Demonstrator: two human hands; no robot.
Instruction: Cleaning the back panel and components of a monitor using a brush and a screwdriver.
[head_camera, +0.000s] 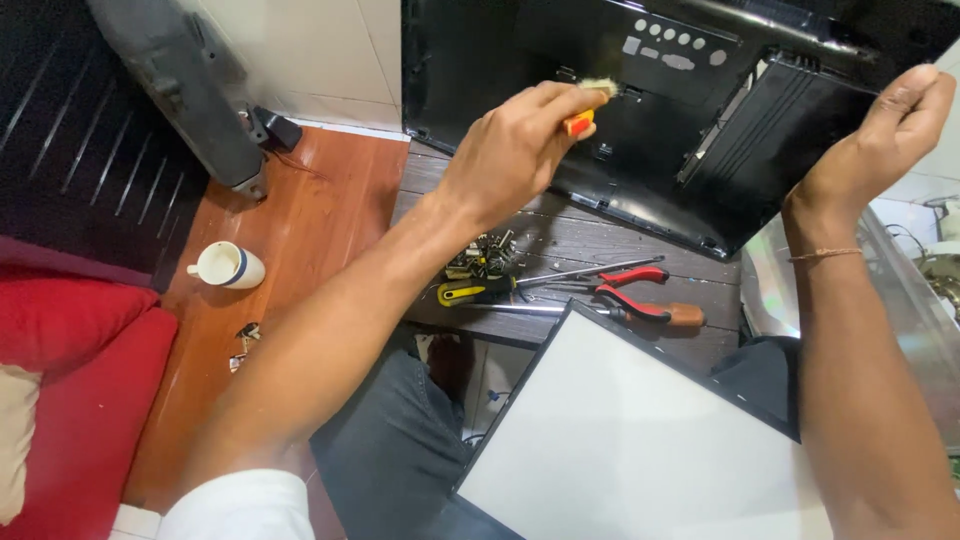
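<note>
The left hand (515, 150) is closed around a small brush (590, 105) with an orange-red handle, its pale bristles touching the inner face of a large black plastic back cover (650, 150) that stands tilted at twelve o'clock. The right hand (880, 135) sits at two o'clock, fingers curled over the cover's right edge, gripping it and holding it up; a thin bracelet (825, 255) circles that wrist. The cover's inside shows a row of small round openings near its top and a ribbed raised section toward the right.

Below the cover, at the centre of the view, a dark wooden desk (560, 240) carries a small heap of screws and metal parts (483, 255), a screwdriver with a yellow and black handle (480, 290), red-handled pliers (630, 290) and, just beside them, a second tool with a brown handle (685, 316). At five o'clock a flat white panel with a dark frame (630, 440) rests across the person's lap, over dark trousers.

At nine o'clock a white mug (228, 265) stands on an orange-brown wooden surface (300, 230), with a few small loose parts (243, 335) near it. A red cushion (70, 380) fills eight o'clock, and a dark grey stand (190, 85) leans at eleven o'clock.
</note>
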